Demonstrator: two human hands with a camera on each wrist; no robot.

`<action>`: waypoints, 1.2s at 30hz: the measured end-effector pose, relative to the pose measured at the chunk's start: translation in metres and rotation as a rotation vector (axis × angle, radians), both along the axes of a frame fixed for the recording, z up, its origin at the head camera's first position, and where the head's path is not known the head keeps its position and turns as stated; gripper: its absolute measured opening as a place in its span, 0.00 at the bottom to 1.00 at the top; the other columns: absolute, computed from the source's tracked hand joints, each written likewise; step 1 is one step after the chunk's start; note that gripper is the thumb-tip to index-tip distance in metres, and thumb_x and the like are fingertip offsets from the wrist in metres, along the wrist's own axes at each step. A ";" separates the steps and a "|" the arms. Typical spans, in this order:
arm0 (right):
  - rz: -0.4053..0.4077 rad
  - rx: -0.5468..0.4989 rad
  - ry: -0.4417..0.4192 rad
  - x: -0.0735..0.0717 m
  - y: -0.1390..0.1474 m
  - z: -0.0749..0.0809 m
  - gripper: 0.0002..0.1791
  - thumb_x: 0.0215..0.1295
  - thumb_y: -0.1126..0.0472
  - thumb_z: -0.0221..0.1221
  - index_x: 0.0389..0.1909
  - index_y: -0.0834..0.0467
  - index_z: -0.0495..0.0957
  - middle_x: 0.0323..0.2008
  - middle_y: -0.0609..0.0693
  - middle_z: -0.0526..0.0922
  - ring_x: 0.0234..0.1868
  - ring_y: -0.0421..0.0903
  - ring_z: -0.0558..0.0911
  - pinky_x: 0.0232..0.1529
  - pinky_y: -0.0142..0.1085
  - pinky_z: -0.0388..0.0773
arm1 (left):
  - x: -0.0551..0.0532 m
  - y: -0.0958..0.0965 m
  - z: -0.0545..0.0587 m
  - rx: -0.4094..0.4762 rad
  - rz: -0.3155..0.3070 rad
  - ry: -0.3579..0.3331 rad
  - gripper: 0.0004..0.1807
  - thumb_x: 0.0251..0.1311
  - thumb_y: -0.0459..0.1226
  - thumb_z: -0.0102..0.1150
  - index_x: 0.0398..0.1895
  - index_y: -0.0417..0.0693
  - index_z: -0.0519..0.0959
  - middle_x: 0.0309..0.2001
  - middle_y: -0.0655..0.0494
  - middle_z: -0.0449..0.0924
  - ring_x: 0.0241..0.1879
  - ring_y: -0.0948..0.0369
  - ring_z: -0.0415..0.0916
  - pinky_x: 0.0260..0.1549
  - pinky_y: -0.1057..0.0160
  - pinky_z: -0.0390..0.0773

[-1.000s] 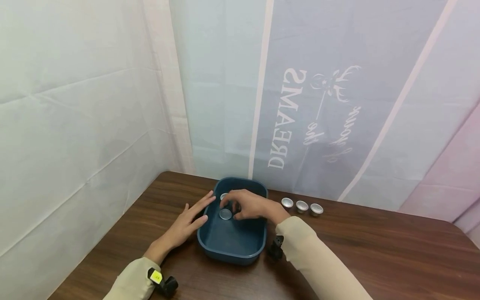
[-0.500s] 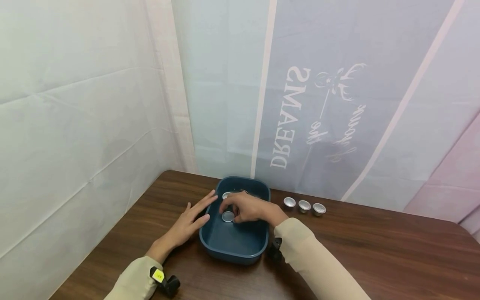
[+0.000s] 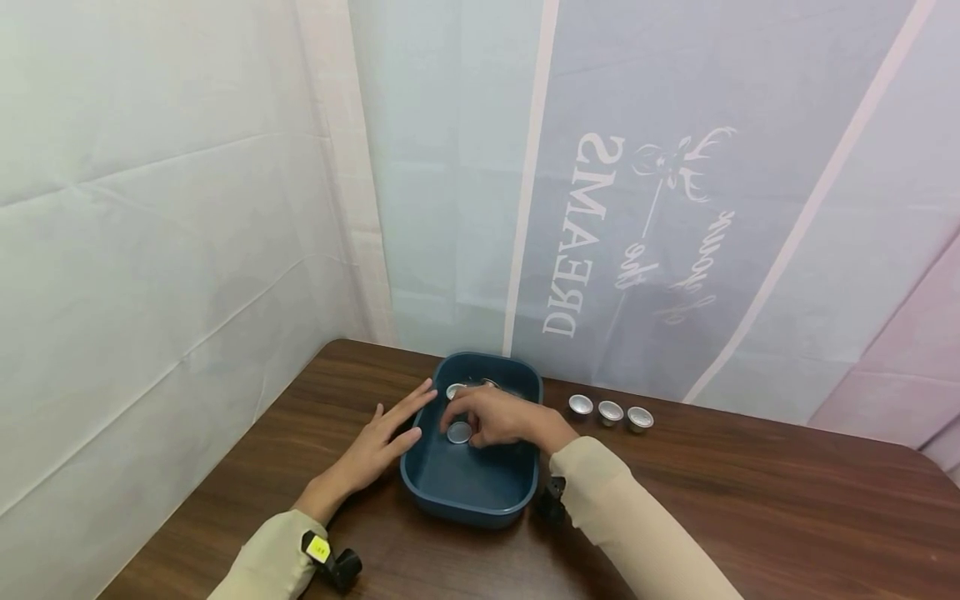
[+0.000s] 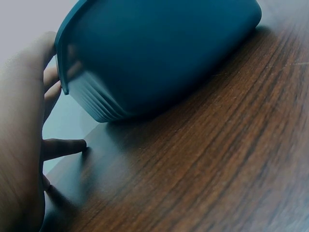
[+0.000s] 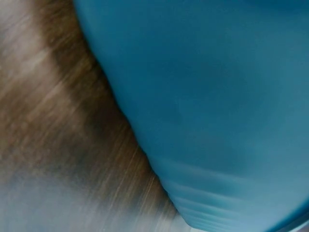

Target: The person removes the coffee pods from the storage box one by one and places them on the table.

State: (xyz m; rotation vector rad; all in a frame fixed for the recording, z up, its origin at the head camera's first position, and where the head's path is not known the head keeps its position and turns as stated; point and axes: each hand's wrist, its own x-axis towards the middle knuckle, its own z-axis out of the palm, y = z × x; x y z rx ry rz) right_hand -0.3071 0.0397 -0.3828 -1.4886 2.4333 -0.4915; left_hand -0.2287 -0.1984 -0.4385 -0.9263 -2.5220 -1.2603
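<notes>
In the head view my right hand (image 3: pixel 495 415) reaches down into a blue plastic bin (image 3: pixel 468 508). Its thumb and forefinger pinch a small silver coffee capsule (image 3: pixel 459 432), round face up, close over the bin's floor. Beyond the knuckles another silver capsule (image 3: pixel 454 391) shows in the far left part of the bin, and a sliver of a further silver rim (image 3: pixel 490 382) peeks out beside it. My left hand (image 3: pixel 375 446) is spread at the bin's left side, fingertips at the rim. The left wrist view shows its fingers beside the bin's outer wall (image 4: pixel 154 53). The right wrist view holds only bin wall (image 5: pixel 203 106) and table.
Three silver capsules (image 3: pixel 611 412) stand in a row on the dark wooden table (image 3: pixel 720 492), right of the bin. A printed curtain (image 3: pixel 637 208) hangs behind the table, and a pale cloth wall (image 3: pixel 165 250) runs along its left.
My right thumb and forefinger have closed in on the capsule's edges. The left hand stays on the bin's rim. The whole scene has shifted slightly right in the head view.
</notes>
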 end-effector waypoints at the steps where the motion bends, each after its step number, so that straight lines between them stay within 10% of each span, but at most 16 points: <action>1: 0.000 0.005 -0.001 0.000 0.000 0.000 0.25 0.53 0.70 0.67 0.50 0.43 0.80 0.41 0.39 0.74 0.32 0.34 0.75 0.34 0.29 0.74 | 0.000 0.000 0.000 0.000 0.002 -0.001 0.28 0.72 0.39 0.43 0.75 0.56 0.56 0.75 0.57 0.46 0.72 0.51 0.49 0.54 0.23 0.33; 36: 0.010 -0.193 -0.036 0.002 0.012 0.011 0.21 0.57 0.59 0.68 0.53 0.53 0.79 0.42 0.42 0.79 0.34 0.36 0.81 0.35 0.26 0.77 | 0.001 0.000 0.000 0.003 0.000 0.012 0.28 0.73 0.38 0.43 0.75 0.54 0.56 0.75 0.54 0.47 0.71 0.48 0.49 0.52 0.22 0.32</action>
